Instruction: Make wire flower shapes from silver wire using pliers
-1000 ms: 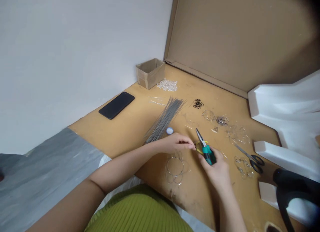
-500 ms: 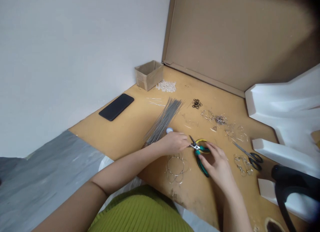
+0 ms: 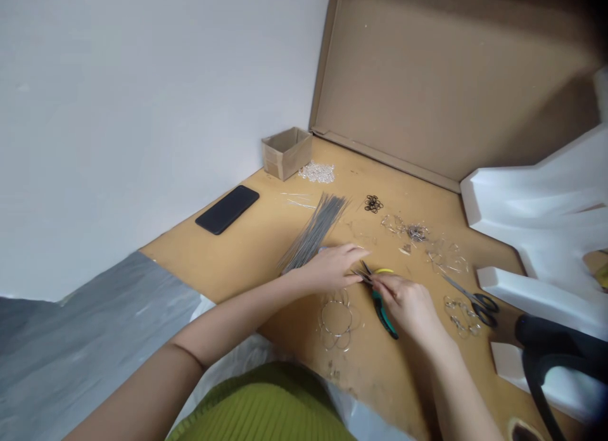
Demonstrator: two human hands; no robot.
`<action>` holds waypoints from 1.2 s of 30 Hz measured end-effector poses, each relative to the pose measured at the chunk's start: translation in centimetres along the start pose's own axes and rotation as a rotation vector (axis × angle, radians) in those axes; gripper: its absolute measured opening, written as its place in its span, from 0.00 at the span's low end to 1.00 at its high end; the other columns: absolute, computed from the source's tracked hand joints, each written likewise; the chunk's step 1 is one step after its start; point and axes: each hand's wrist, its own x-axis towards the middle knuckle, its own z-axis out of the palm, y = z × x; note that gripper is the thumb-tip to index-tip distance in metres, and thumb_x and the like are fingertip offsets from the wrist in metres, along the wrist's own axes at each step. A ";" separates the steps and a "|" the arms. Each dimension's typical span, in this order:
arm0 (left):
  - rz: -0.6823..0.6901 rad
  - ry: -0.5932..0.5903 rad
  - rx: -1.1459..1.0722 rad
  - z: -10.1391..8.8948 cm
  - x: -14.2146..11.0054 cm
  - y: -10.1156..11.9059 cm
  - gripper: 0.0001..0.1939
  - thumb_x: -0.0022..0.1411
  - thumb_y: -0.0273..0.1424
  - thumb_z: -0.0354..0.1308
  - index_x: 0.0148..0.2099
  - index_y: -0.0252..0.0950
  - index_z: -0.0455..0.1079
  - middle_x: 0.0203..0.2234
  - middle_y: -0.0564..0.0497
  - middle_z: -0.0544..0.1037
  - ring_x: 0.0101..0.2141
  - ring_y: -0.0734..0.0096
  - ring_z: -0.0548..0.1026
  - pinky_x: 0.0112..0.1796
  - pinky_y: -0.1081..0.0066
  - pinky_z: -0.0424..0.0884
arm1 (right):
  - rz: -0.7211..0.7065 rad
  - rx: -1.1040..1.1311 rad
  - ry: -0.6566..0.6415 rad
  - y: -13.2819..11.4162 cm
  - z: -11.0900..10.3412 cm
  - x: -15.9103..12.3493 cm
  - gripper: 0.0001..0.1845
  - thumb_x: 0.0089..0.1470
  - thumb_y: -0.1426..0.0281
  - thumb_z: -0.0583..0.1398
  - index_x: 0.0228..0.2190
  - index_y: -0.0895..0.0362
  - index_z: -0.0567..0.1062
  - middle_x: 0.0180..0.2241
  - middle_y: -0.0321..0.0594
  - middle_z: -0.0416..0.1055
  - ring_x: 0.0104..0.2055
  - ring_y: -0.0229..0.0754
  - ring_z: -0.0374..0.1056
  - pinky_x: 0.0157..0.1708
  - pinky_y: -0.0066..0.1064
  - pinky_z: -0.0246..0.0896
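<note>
My left hand [image 3: 330, 267] reaches in from the left with thumb and fingers apart, its fingertips close to the jaws of the pliers. The green-handled pliers [image 3: 386, 319] lie on the table with their jaws spread; part of them is hidden under my right hand. My right hand [image 3: 406, 298] is closed, its fingertips pressed together over the pliers' pivot, and what they pinch is hidden. Below my left hand lies a flower-shaped wire piece [image 3: 336, 319] of thin loops. A bundle of straight grey wires [image 3: 317, 229] lies beyond my left wrist.
A cardboard box [image 3: 287, 154] stands at the back beside a pile of small clear pieces [image 3: 317, 172]. A black phone [image 3: 227, 210] lies left. Black rings [image 3: 373, 204], bent wire pieces [image 3: 446, 256] and scissors [image 3: 475, 301] lie right, near white foam packing [image 3: 532, 200].
My left hand's fingers have spread from a pinch at the pliers' jaws. My right hand has moved left from beside the handles and closed its fingertips over the pivot. The view has shifted slightly.
</note>
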 end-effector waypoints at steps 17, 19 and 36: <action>-0.131 -0.021 -0.440 -1.4 -0.4 -2.6 0.07 0.54 0.30 0.55 0.30 0.34 0.73 0.25 0.52 0.76 0.27 0.75 0.71 0.30 0.77 0.62 | -0.101 -0.166 0.074 -0.5 -0.4 1.9 0.14 0.59 0.66 0.51 0.36 0.49 0.77 0.34 0.34 0.78 0.31 0.41 0.74 0.27 0.28 0.60; -0.181 -0.018 -0.445 -1.2 -0.4 -3.0 0.06 0.53 0.30 0.56 0.29 0.33 0.73 0.24 0.52 0.75 0.27 0.75 0.70 0.29 0.77 0.62 | -0.129 -0.226 0.065 -0.8 0.0 2.0 0.14 0.59 0.66 0.51 0.36 0.50 0.77 0.31 0.35 0.78 0.28 0.41 0.73 0.25 0.28 0.58; -0.221 -0.102 -0.549 -2.0 -0.5 -2.9 0.14 0.60 0.38 0.51 0.34 0.32 0.69 0.24 0.54 0.71 0.24 0.80 0.67 0.28 0.76 0.61 | -0.230 -0.210 0.198 0.1 0.0 1.8 0.13 0.57 0.72 0.52 0.37 0.54 0.76 0.30 0.37 0.77 0.27 0.37 0.71 0.27 0.26 0.57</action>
